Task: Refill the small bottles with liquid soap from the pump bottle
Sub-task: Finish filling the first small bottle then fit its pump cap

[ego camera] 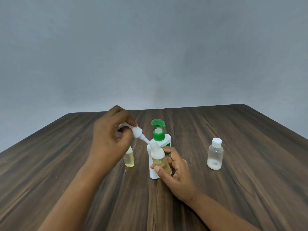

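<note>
My right hand point(175, 170) grips a small clear bottle point(160, 160) holding yellowish liquid, tilted a little, just in front of the white pump bottle point(160, 139) with the green pump head. My left hand point(110, 139) pinches a white nozzle cap point(139, 133) whose thin tube slants down to the small bottle's open neck. A second small bottle point(129, 158) with yellowish liquid stands on the table point(66, 164) behind my left hand, its top hidden. A third small bottle point(215, 154), clear with a white flip cap, stands to the right.
The dark wood table ends at a far edge below a plain grey wall point(150, 55). The pump bottle and small bottles stand close together near the middle.
</note>
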